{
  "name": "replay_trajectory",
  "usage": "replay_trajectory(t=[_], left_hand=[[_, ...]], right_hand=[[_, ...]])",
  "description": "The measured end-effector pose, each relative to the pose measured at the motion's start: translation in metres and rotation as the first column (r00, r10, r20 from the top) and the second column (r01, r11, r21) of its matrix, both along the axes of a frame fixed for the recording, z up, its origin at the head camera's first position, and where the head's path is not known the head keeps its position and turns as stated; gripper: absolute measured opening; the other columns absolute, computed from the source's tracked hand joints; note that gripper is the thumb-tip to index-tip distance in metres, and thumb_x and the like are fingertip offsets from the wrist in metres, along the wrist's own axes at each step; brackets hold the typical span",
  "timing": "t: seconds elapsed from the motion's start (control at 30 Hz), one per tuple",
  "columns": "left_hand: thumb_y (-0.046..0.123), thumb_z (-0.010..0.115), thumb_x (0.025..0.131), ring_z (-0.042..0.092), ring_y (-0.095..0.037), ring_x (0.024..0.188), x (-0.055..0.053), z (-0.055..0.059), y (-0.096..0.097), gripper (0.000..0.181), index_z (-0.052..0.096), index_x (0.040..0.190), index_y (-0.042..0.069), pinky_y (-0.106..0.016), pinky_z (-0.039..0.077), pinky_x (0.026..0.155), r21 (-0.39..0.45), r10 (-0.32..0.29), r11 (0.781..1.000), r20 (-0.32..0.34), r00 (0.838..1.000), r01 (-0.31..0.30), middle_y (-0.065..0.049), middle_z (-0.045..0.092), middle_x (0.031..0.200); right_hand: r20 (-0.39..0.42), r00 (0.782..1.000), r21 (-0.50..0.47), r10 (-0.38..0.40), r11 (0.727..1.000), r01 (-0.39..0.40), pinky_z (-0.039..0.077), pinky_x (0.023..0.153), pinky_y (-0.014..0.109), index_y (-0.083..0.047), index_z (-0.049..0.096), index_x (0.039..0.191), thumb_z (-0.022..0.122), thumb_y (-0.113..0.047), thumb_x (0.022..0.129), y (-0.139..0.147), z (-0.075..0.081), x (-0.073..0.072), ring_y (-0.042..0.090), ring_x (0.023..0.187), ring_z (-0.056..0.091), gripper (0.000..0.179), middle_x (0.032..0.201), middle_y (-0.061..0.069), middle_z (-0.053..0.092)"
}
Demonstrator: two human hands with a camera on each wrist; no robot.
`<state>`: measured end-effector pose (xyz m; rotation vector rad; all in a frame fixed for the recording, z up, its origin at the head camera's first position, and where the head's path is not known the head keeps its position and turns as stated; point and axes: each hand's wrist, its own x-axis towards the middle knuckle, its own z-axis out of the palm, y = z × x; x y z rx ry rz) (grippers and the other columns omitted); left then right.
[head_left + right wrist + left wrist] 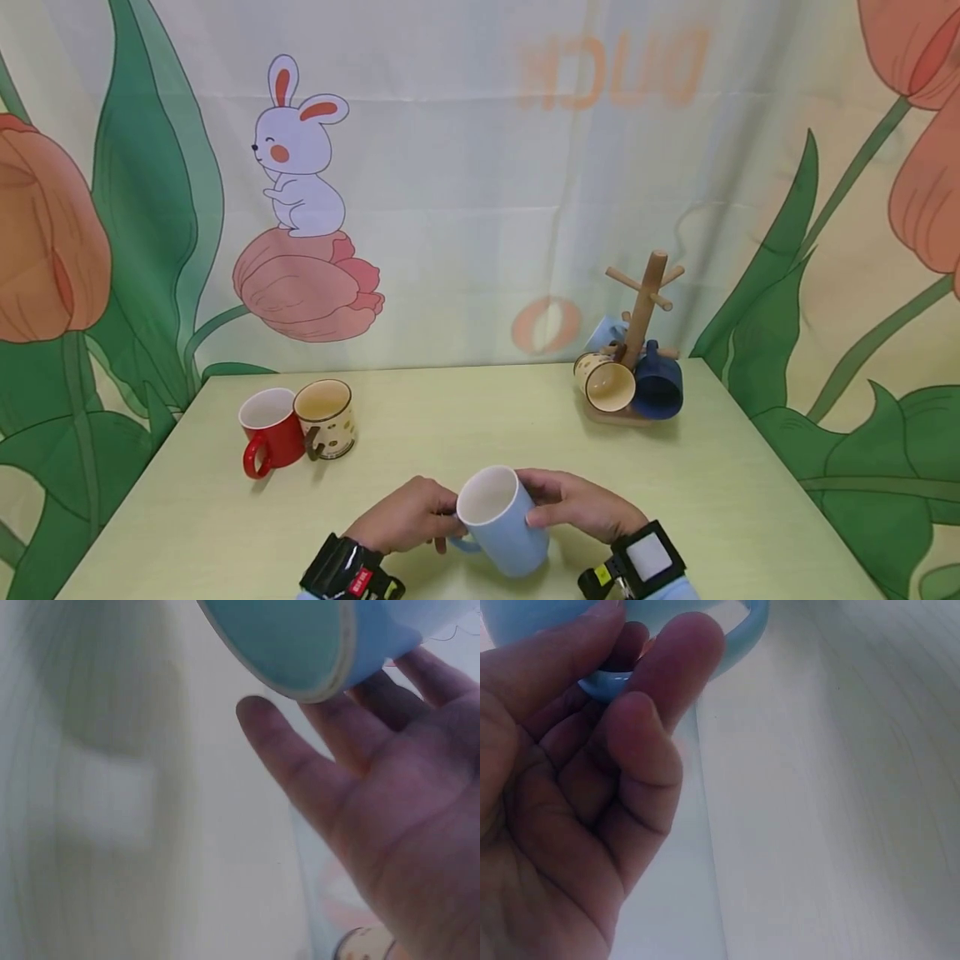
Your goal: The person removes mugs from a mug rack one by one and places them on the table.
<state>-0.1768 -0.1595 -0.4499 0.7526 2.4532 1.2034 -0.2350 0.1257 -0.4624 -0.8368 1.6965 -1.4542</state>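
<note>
A light blue mug (512,533) is tilted above the near part of the table, white inside, its mouth facing up and to the left. My left hand (411,515) pinches the mug's handle (751,636) at its left side. On the other side, my right hand (581,505) holds the mug body, thumb on the front and fingers behind. The right wrist view shows the underside of the mug (289,645) raised off the tabletop, with fingers spread along its side.
A red mug (283,437) and a cream patterned mug (336,429) stand upright at the back left. At the back right, a wooden mug tree (645,312) carries another cream mug (610,385), a dark blue mug (660,387) and a light blue one (604,333). A printed curtain (450,208) hangs behind.
</note>
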Motion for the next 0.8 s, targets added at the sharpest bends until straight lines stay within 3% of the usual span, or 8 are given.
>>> replay_trajectory(t=[0.3, 0.43, 0.5, 0.6, 0.7, 0.8], left_hand=[[0.014, 0.068, 0.093, 0.066, -0.017, 0.056, 0.003, 0.002, -0.001, 0.014, 0.073, 0.083, 0.005, -0.024, 0.046, 0.05, 0.03, 0.059, 0.998, -0.041, 0.997, -0.058, -0.006, 0.069, 0.074], [0.014, 0.067, 0.093, 0.065, -0.017, 0.055, 0.004, 0.004, -0.001, 0.014, 0.074, 0.085, 0.005, -0.025, 0.046, 0.051, 0.03, 0.102, 0.994, -0.053, 0.993, -0.101, -0.006, 0.069, 0.075], [0.014, 0.067, 0.094, 0.065, -0.017, 0.055, 0.003, 0.006, -0.001, 0.013, 0.074, 0.086, 0.005, -0.026, 0.044, 0.051, 0.021, 0.12, 0.993, -0.069, 0.99, -0.119, -0.005, 0.069, 0.075], [0.014, 0.067, 0.094, 0.065, -0.017, 0.055, 0.003, 0.007, -0.002, 0.013, 0.074, 0.088, 0.006, -0.026, 0.042, 0.05, 0.013, 0.151, 0.989, -0.098, 0.984, -0.151, -0.004, 0.07, 0.075], [0.013, 0.068, 0.093, 0.064, -0.018, 0.054, 0.003, 0.008, -0.003, 0.012, 0.073, 0.086, 0.005, -0.026, 0.041, 0.049, 0.006, 0.196, 0.98, -0.127, 0.972, -0.197, -0.004, 0.069, 0.073], [0.012, 0.068, 0.092, 0.063, -0.017, 0.053, 0.003, 0.007, -0.005, 0.014, 0.071, 0.082, 0.004, -0.026, 0.04, 0.048, 0.004, 0.252, 0.967, -0.152, 0.956, -0.254, -0.003, 0.067, 0.07]], right_hand=[[-0.148, 0.978, 0.039, -0.147, 0.987, 0.155, 0.042, 0.105, 0.046, 0.005, 0.042, 0.145, 0.062, -0.018, 0.099, 0.0, 0.011, 0.009, 0.036, 0.129, 0.05, 0.055, 0.143, 0.022, 0.049], [-0.259, 0.948, 0.098, -0.187, 0.971, 0.218, 0.043, 0.103, 0.051, 0.003, 0.048, 0.142, 0.061, -0.021, 0.1, -0.001, 0.015, 0.01, 0.039, 0.126, 0.052, 0.051, 0.14, 0.022, 0.052], [-0.359, 0.913, 0.147, -0.197, 0.953, 0.263, 0.042, 0.101, 0.055, 0.002, 0.05, 0.141, 0.063, -0.026, 0.099, -0.002, 0.016, 0.011, 0.042, 0.124, 0.053, 0.052, 0.137, 0.022, 0.055], [-0.509, 0.837, 0.233, -0.2, 0.904, 0.358, 0.042, 0.099, 0.059, -0.001, 0.052, 0.14, 0.067, -0.033, 0.096, -0.003, 0.018, 0.014, 0.044, 0.124, 0.052, 0.056, 0.134, 0.023, 0.057], [-0.64, 0.751, 0.323, -0.163, 0.829, 0.456, 0.043, 0.098, 0.056, -0.003, 0.053, 0.139, 0.071, -0.036, 0.092, -0.006, 0.021, 0.017, 0.04, 0.122, 0.055, 0.061, 0.132, 0.021, 0.059], [-0.722, 0.684, 0.389, -0.108, 0.754, 0.53, 0.044, 0.097, 0.054, -0.003, 0.056, 0.136, 0.075, -0.036, 0.088, -0.009, 0.023, 0.021, 0.037, 0.118, 0.057, 0.061, 0.128, 0.019, 0.061]])
